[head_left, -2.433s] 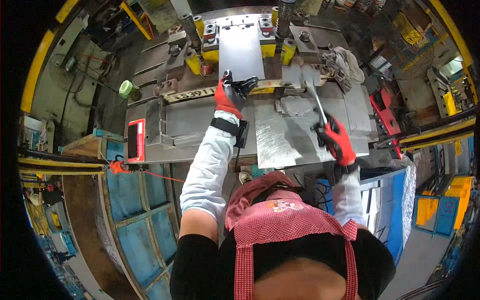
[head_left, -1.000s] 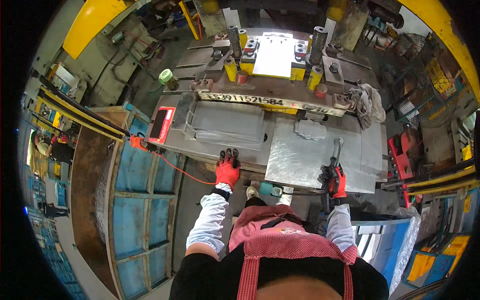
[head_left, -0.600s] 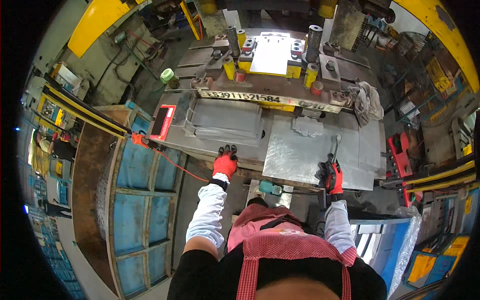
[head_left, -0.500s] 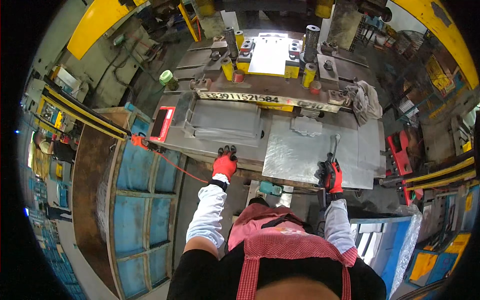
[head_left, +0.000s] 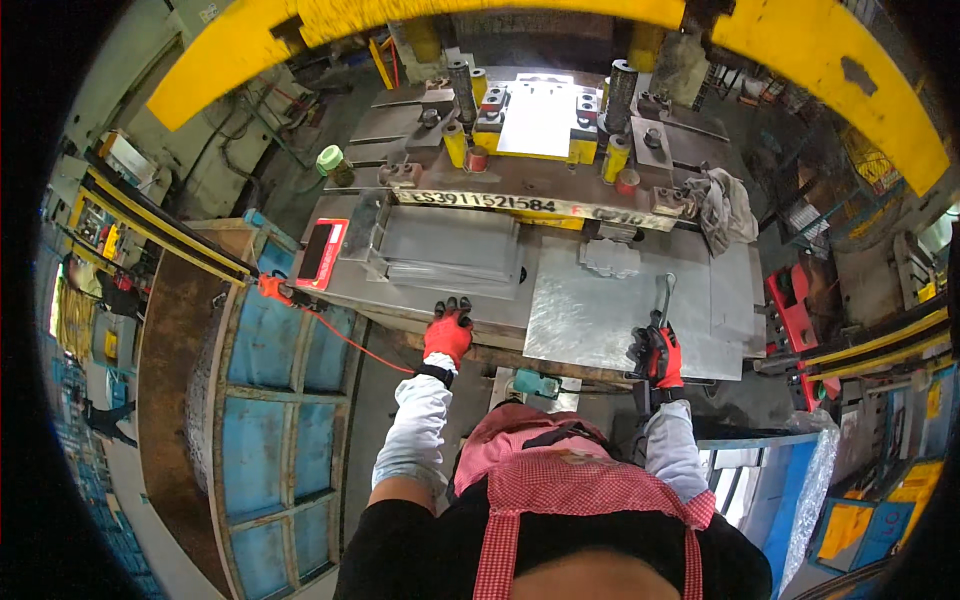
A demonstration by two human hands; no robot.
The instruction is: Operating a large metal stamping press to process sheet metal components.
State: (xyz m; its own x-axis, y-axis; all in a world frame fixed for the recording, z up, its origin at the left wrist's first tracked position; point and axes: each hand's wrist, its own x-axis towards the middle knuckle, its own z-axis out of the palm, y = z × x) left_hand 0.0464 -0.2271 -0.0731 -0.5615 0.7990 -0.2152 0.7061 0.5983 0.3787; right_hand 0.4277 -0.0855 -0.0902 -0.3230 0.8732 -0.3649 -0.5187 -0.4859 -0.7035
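My left hand [head_left: 448, 334], in a red glove with dark fingertips, rests on the front edge of the metal bench. Its fingers are stretched forward and hold nothing. Just ahead of them lies a stack of thin grey metal sheets [head_left: 452, 240]. My right hand [head_left: 657, 355], gloved alike, is closed around a slim metal tool [head_left: 667, 290] with a rounded far end; its exact kind is unclear. That tool points away from me above a larger bright metal sheet [head_left: 590, 315]. Some smaller stepped metal pieces [head_left: 610, 258] lie on the sheet's far side.
Behind the bench, a press die holds a bright flat plate [head_left: 536, 118] between dark posts [head_left: 621, 90]. A yellow beam [head_left: 500, 12] arches above. A grey rag [head_left: 728, 205] hangs at right. Left stands a blue-panelled frame [head_left: 262, 440]; a red-edged card [head_left: 323, 253] lies on the bench.
The yellow beam now spans the top of the view, where it showed mainly at the corners. The view has shifted slightly. Both hands stay in nearly the same places.
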